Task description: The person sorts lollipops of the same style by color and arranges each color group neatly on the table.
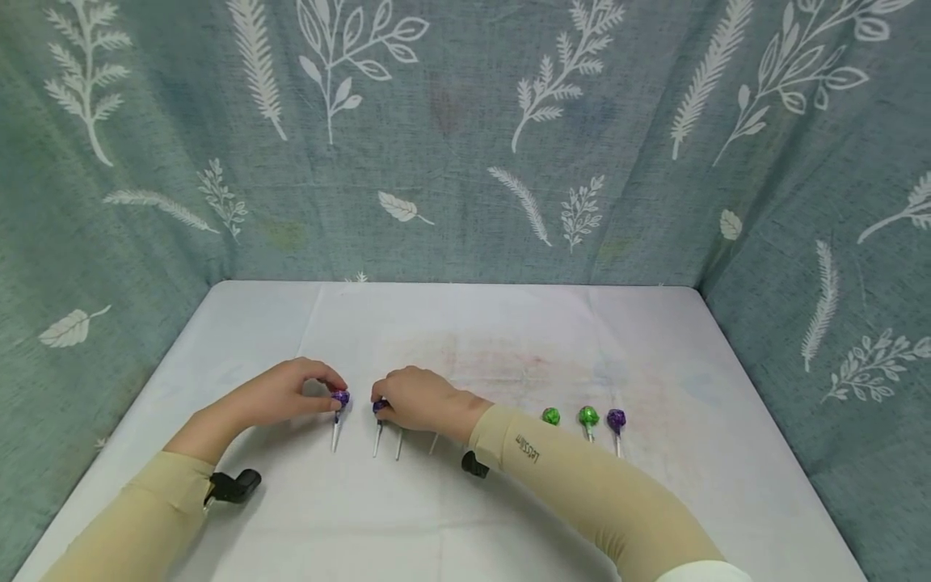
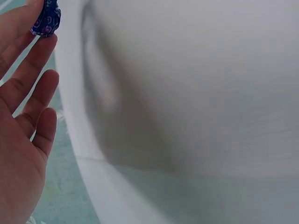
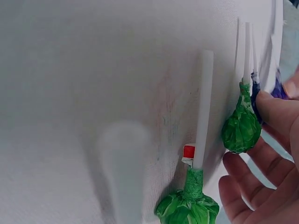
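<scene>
My left hand [image 1: 284, 396] pinches the purple-wrapped head of a lollipop [image 1: 341, 398] between thumb and fingers, its white stick pointing toward me. In the left wrist view that wrapped head [image 2: 47, 21] sits at the fingertips, and the other fingers are spread loosely. Just to the right, my right hand [image 1: 422, 400] pinches a second purple lollipop [image 3: 255, 95] at its head. Beside that hand in the right wrist view are a green lollipop [image 3: 241, 133] and, farther off, another green lollipop [image 3: 187, 210]. In the head view the right hand hides their heads and only the sticks show.
Right of my right forearm lie a green lollipop [image 1: 550, 415] partly covered by the sleeve, another green lollipop [image 1: 588, 417] and a purple lollipop [image 1: 616, 419]. A white cloth covers the table [image 1: 327, 517]. A leaf-patterned curtain [image 1: 451, 162] surrounds its back and sides.
</scene>
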Action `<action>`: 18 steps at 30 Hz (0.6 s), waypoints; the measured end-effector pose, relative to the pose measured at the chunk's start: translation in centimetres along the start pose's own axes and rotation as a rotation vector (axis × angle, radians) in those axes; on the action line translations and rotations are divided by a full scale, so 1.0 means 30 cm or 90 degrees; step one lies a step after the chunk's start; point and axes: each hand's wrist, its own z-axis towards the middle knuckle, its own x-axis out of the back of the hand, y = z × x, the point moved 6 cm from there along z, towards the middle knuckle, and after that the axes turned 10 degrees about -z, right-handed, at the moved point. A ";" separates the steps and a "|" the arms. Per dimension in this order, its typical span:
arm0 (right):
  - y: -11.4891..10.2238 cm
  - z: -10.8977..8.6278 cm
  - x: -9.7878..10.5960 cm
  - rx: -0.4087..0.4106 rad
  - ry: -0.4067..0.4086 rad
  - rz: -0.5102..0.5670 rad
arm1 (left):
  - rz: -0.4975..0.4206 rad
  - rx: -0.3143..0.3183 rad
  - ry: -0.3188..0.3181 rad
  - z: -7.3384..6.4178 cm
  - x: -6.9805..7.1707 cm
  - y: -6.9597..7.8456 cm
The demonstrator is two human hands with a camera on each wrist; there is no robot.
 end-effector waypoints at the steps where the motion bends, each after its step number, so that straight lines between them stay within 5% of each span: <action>1: 0.002 0.000 0.002 -0.002 0.001 0.000 | 0.000 -0.002 0.001 0.015 0.011 0.002; 18: 0.007 0.006 -0.012 -0.002 0.010 -0.016 | 0.007 -0.020 -0.014 0.326 0.121 0.033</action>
